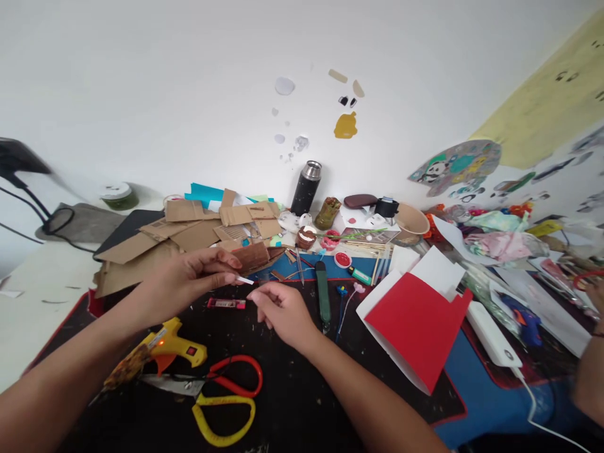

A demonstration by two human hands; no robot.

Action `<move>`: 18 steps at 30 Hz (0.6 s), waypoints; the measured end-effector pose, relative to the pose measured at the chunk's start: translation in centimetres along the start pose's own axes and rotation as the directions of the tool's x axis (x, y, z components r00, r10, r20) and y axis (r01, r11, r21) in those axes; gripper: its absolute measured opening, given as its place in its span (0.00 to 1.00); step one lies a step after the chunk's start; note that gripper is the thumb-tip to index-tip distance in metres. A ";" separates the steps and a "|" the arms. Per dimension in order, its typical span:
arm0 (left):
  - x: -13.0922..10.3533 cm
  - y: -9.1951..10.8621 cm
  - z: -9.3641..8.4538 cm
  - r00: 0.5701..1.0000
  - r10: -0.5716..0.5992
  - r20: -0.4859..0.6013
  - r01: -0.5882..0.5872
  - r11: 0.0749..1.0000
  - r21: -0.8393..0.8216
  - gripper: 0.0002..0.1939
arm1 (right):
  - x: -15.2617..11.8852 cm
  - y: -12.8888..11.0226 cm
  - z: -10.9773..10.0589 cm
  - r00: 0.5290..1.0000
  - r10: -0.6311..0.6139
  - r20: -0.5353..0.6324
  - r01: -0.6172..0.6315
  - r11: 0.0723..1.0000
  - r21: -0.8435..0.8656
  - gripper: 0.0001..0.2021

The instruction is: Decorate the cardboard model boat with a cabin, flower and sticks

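My left hand (207,270) pinches a small white strip (245,280) between thumb and fingertips, above the black mat (292,390). Just right of the strip is my right hand (278,308), its fingers curled and pressed together; whatever they may hold is too small to name. Below my left hand lies a small pink-red tube (226,304). A yellow glue gun (177,343) with a lit orange light rests nearer to me, beside scissors (202,387) with red and yellow handles. Right of my right hand lies a dark green cutter (323,292).
Cardboard pieces (184,233) are piled at the back left. A black bottle (306,189) stands by the wall. Folded red card (418,321) lies on the right, near a white power strip (493,333). Part of another person's arm (589,371) shows at the right edge.
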State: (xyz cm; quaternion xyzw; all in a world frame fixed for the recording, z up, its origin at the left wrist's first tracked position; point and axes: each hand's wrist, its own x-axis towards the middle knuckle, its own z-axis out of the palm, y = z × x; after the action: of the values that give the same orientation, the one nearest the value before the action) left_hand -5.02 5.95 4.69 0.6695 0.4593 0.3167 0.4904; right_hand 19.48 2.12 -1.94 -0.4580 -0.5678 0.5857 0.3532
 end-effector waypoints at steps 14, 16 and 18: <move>-1.2 0.4 3.9 0.726 0.665 0.175 -0.575 0.448 0.684 0.10 | -0.5 -0.6 -0.2 0.992 0.128 0.010 -0.117 0.866 0.487 0.27; -1.5 0.0 4.0 0.722 0.648 0.242 -0.586 0.388 0.711 0.12 | -0.4 -0.7 -0.2 0.990 0.142 0.005 -0.125 0.853 0.507 0.27; -1.9 -0.6 4.1 0.719 0.640 0.270 -0.585 0.348 0.732 0.13 | -0.4 -0.8 -0.2 0.988 0.155 0.004 -0.134 0.842 0.523 0.27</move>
State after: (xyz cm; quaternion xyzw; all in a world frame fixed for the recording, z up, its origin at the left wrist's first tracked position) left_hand -2.28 2.75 2.88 0.9224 0.2794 0.2659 -0.0196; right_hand 19.73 1.88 -1.12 -0.3977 -0.3449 0.7337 0.4296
